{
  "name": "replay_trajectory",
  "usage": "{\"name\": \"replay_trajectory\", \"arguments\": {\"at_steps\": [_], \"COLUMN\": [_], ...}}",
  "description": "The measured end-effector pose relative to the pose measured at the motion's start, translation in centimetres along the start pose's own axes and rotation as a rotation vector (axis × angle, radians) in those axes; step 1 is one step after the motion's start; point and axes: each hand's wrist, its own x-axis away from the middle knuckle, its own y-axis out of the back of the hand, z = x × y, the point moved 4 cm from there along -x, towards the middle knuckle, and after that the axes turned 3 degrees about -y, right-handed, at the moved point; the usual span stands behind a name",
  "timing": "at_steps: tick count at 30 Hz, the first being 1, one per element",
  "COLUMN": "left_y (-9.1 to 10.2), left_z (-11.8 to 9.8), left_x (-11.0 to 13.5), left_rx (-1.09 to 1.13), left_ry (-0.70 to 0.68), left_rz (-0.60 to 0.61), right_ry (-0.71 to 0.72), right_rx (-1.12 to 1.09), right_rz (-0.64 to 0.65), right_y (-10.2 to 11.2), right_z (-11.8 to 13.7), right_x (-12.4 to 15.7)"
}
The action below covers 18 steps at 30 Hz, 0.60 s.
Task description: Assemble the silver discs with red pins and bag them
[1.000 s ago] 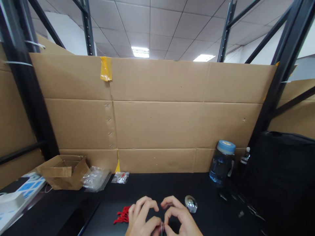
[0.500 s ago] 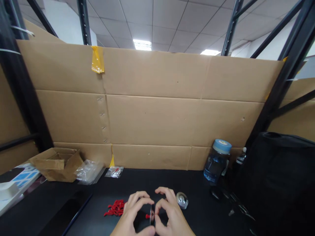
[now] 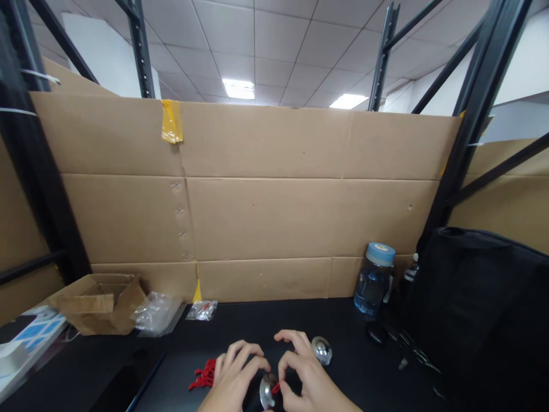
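Observation:
Both my hands work close together at the bottom middle, over a black table [image 3: 351, 377]. My left hand [image 3: 234, 380] has its fingers curled around a small round silver disc [image 3: 266, 393]. My right hand [image 3: 306, 377] pinches a small red piece [image 3: 275, 387] against that disc. A pile of several similar red pieces [image 3: 205, 375] lies just left of my left hand. A second shiny silver disc [image 3: 321, 350] rests on the table right behind my right hand.
A tall cardboard wall [image 3: 257, 200] backs the table. An open cardboard box [image 3: 98, 300] and clear plastic bags [image 3: 156, 312] sit at the back left. A blue-capped water bottle [image 3: 374, 279] and a black bag [image 3: 480, 309] stand at the right. Black rack posts rise at both sides.
The disc between my hands has turned from edge-on to facing up, and the red piece now sits at its right edge. The camera view shifted slightly.

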Motion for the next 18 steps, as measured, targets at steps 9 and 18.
{"name": "replay_trajectory", "arguments": {"at_steps": [9, 18], "left_y": [5.0, 5.0], "left_z": [4.3, 4.5], "left_x": [0.1, 0.5], "left_rx": [-0.041, 0.004], "left_ry": [0.157, 0.198], "left_rz": [0.188, 0.332], "right_ry": [-0.073, -0.075], "right_rx": [0.162, 0.096], "right_rz": [0.039, -0.018], "right_y": [-0.1, 1.7], "right_z": [-0.8, -2.5], "right_x": [0.0, 0.1]}}
